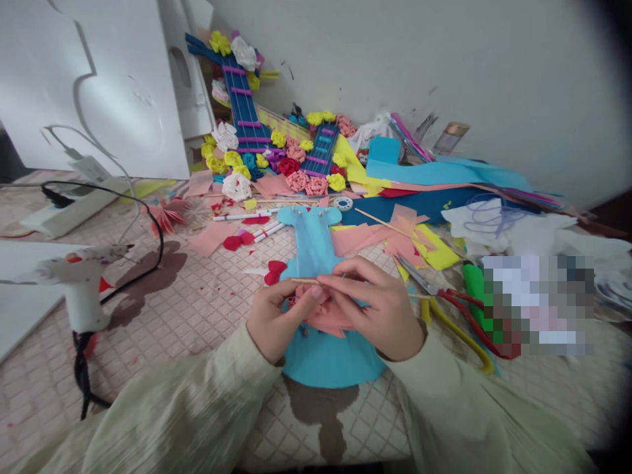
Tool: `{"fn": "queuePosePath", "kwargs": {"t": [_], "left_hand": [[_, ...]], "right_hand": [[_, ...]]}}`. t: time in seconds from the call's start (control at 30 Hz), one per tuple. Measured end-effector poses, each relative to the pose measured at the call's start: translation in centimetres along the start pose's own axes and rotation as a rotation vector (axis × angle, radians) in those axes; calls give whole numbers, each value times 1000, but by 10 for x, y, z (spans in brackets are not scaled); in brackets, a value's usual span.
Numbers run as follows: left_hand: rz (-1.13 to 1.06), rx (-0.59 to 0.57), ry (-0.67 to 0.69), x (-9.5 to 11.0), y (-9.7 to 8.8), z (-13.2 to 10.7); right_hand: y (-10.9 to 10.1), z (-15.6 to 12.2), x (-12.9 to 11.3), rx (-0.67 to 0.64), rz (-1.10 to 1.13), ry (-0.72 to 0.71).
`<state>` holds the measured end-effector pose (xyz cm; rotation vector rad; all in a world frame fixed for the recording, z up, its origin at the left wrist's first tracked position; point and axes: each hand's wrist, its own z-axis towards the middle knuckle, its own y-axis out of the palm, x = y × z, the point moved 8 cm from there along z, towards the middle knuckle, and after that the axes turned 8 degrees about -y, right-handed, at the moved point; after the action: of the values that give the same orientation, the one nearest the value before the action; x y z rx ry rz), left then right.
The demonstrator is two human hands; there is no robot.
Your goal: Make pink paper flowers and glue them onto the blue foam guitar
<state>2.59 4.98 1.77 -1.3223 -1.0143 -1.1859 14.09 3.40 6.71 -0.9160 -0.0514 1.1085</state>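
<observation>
My left hand (277,317) pinches a piece of pink crepe paper (330,319) against a thin wooden stick (305,281). The fingers of my right hand (382,306) close on the same paper and on the stick, which lies crosswise along its upper edge. Both hands are held above a light blue paper guitar (332,363), whose rounded body shows below them and whose neck (313,240) points away from me. The middle of the guitar is hidden by the hands and paper. A red paper heart shape (275,272) lies beside its left edge.
A white glue gun (86,283) stands at left with its black cord. Red-handled scissors (444,293) and a yellow-handled pair (461,339) lie at right. Paper guitars (241,99) decorated with crepe flowers lean at the back wall. Pink paper scraps (363,238) and blue strips (444,170) spread behind.
</observation>
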Motion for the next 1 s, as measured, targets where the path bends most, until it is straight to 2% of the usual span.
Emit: {"fn": "queuePosePath", "kwargs": {"t": [0.2,0.53,0.7,1.0], "left_hand": [[0,6,-12,-6,-1,1],[113,58,73,5,-3,-1],[151,60,97,5,-2,-2],[115,62,91,7,-2,-2]], "right_hand": [[5,-2,-6,-19,-134,-33],[4,1,3,-18,90,111],[6,1,1,-47,94,101],[5,0,-1,-17,85,110]]}}
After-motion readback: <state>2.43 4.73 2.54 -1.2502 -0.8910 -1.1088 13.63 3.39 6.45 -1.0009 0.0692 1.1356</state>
